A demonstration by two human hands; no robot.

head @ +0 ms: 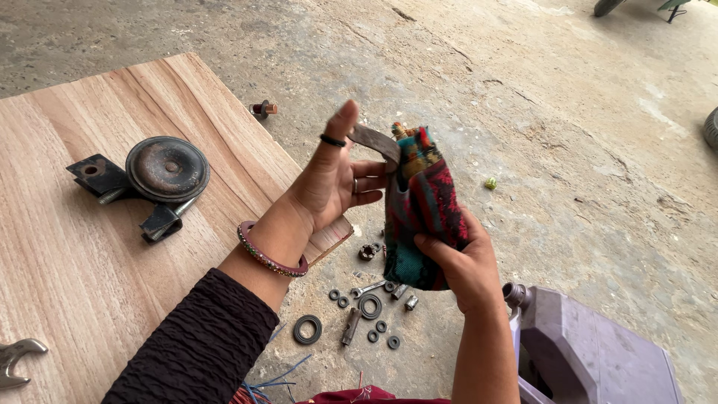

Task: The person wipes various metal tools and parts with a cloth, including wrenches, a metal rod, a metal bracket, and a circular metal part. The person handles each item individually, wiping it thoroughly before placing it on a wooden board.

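My left hand [333, 179] is raised above the corner of a wooden board [82, 262] and pinches a flat, rusty metal strip [374, 141] between thumb and fingers. My right hand [464, 262] grips a patterned red and teal cloth [420, 206], which is wrapped around the other end of the strip. On the board to the left lies a rusty round horn-like disc with black brackets [153, 179].
Several washers, nuts and bolts [366, 310] lie scattered on the concrete floor below my hands. A wrench end [16, 357] shows at the board's lower left. A grey plastic container [591, 352] stands at lower right. A small bolt [263, 109] lies beyond the board.
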